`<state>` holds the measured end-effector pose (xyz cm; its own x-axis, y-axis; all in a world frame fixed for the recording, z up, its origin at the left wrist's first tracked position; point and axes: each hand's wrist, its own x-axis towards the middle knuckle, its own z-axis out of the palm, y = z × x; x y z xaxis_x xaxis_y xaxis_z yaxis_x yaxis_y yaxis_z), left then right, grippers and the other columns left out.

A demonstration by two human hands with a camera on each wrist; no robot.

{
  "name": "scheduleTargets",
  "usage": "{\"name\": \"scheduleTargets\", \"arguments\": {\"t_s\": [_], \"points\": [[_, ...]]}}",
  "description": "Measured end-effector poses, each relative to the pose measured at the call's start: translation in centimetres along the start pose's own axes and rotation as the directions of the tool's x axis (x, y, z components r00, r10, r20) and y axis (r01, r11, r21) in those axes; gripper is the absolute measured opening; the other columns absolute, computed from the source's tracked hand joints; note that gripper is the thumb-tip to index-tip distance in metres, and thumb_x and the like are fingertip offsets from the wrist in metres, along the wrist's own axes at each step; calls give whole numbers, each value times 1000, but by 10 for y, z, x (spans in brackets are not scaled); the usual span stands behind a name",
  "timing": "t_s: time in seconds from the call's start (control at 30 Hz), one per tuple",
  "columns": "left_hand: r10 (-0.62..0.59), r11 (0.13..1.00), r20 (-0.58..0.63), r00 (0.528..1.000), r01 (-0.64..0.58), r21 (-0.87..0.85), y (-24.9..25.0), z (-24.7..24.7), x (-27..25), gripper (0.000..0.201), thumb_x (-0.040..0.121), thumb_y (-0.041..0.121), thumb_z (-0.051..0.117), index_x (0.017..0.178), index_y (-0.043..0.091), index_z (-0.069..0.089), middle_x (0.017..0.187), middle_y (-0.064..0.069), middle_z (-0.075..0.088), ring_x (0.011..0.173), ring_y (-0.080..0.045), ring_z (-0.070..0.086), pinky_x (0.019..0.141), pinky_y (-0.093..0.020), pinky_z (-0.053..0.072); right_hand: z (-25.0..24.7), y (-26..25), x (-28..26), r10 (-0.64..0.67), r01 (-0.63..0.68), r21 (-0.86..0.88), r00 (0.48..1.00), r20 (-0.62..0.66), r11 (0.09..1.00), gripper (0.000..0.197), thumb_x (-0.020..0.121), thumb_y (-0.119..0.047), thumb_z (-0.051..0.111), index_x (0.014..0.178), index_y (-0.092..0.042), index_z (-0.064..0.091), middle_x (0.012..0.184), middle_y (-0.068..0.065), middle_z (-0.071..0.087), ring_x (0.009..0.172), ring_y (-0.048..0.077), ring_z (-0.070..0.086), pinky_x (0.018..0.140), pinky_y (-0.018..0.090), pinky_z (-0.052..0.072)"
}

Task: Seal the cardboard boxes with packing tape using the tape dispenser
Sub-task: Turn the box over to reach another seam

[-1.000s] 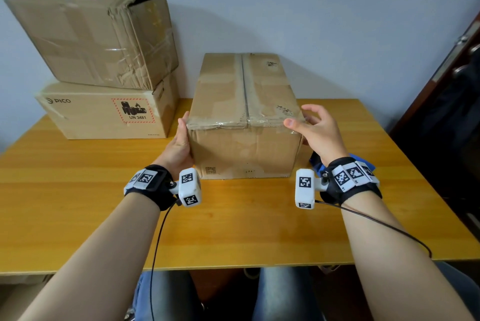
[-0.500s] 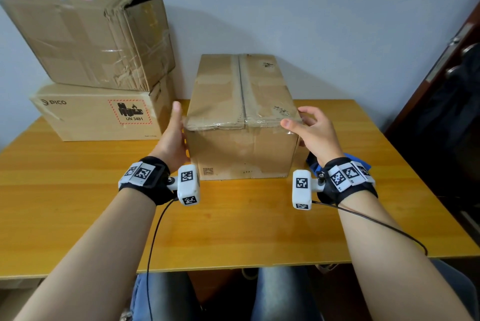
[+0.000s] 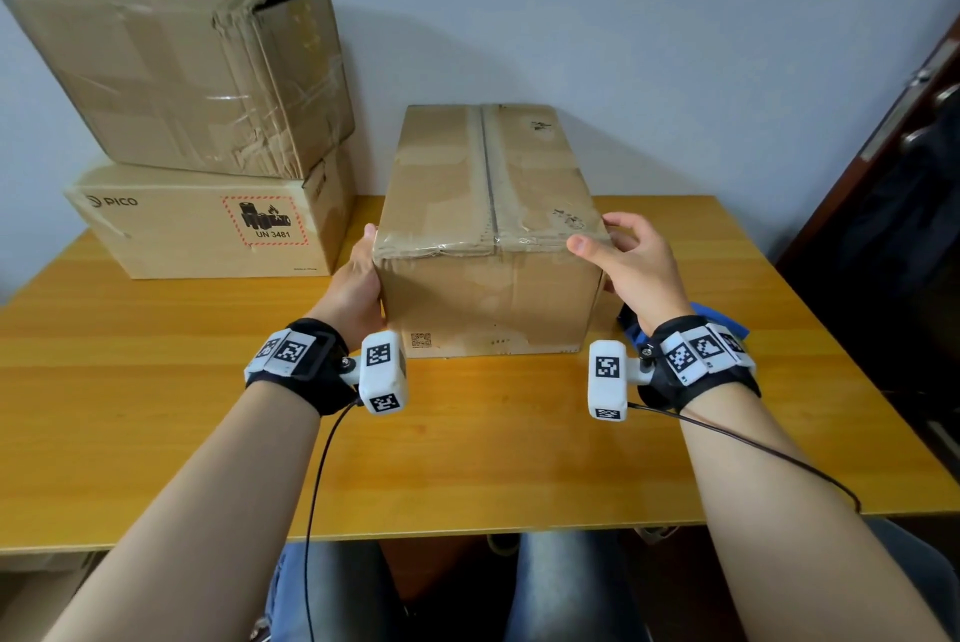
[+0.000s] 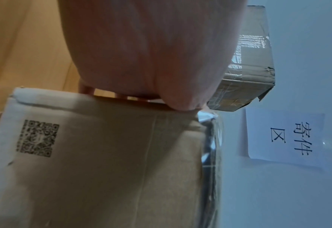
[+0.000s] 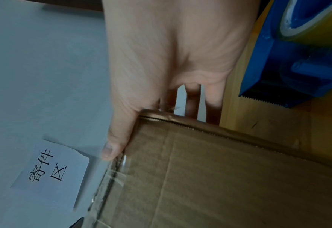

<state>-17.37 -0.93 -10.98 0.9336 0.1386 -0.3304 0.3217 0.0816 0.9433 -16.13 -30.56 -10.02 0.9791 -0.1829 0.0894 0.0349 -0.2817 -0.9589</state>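
Observation:
A closed cardboard box [image 3: 488, 226] stands on the wooden table [image 3: 467, 459], with clear tape along its top seam and over the front edge. My left hand [image 3: 358, 278] lies flat against the box's left side near the front top corner; in the left wrist view the palm [image 4: 151, 54] presses the box [image 4: 102, 162] and the fingers are hidden. My right hand [image 3: 628, 262] is at the front right top corner, thumb by the taped edge, fingers straight along the right side [image 5: 170, 54]. A blue tape dispenser [image 5: 297, 54] lies on the table behind my right wrist [image 3: 722, 324].
Two more cardboard boxes are stacked at the back left, a battered one [image 3: 171, 64] on a PICO box [image 3: 208, 226]. A paper sign [image 5: 49, 171] hangs on the wall behind. A dark door [image 3: 909, 174] stands at the right. Bare tabletop lies in front of the box.
My left hand came slightly off the box with fingers pointing up half a second ago and now presses its left side again. The right hand stays at the front right corner.

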Motion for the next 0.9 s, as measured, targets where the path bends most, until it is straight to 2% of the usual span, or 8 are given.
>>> {"name": "scheduleTargets", "arguments": {"t_s": [0.07,0.13,0.2,0.3,0.4,0.57,0.77,0.9], "points": [[57,996,0,998,-57,75,1,-4,1,47,107,44,38,149,25,34,135,-5,52,107,-21,57,62,-27,57,0,0,0,5,-5,-2,1000,3,1000,69,72,-49,86,130,-27,55,123,-9,66,110,6,63,88,30,53],[28,1000,-3,1000,-28,14,3,-9,2,47,104,52,39,143,28,46,135,-1,55,121,-25,54,82,-45,55,0,0,0,10,-10,-2,1000,6,1000,69,71,-50,85,130,-28,55,124,-9,66,111,7,62,87,31,53],[-24,996,4,1000,24,-82,7,-10,2,48,101,61,38,131,30,59,129,0,62,118,-27,58,89,-55,52,0,-1,-1,10,-9,-7,1000,10,1000,70,71,-52,85,129,-28,55,124,-10,66,110,6,62,87,31,52],[3,999,29,1000,-2,-32,17,-3,-3,64,90,76,42,130,30,61,121,1,67,110,-25,62,87,-52,54,-1,-1,-1,14,-14,-11,1000,12,1000,68,70,-53,85,127,-31,54,124,-10,65,111,8,62,91,35,52],[27,999,1,1000,-27,19,18,-1,-3,57,93,68,48,133,28,58,122,1,67,114,-24,62,91,-51,53,-1,-3,-1,13,-13,-13,1000,17,1000,65,72,-51,84,126,-31,54,118,-14,64,110,6,62,89,33,52],[-11,997,-34,999,8,-82,16,0,-4,52,100,59,42,138,24,53,124,-2,64,114,-23,59,75,-44,51,1,-2,-3,10,-10,0,1000,14,1000,64,73,-50,85,126,-29,55,119,-12,65,110,6,62,89,32,52],[-10,992,-109,994,-4,-130,15,4,1,49,104,52,37,139,21,51,124,-7,62,114,-27,58,90,-53,50,2,0,-3,10,-10,0,1000,13,1000,71,73,-51,84,132,-25,55,124,-11,65,108,4,62,88,30,53],[-1,997,-97,995,-6,-72,15,2,2,46,104,52,34,138,28,53,129,-6,59,118,-28,56,89,-57,50,0,0,-3,14,-14,16,1000,21,1000,67,72,-51,84,128,-27,55,120,-14,65,108,5,63,89,34,54]]}}
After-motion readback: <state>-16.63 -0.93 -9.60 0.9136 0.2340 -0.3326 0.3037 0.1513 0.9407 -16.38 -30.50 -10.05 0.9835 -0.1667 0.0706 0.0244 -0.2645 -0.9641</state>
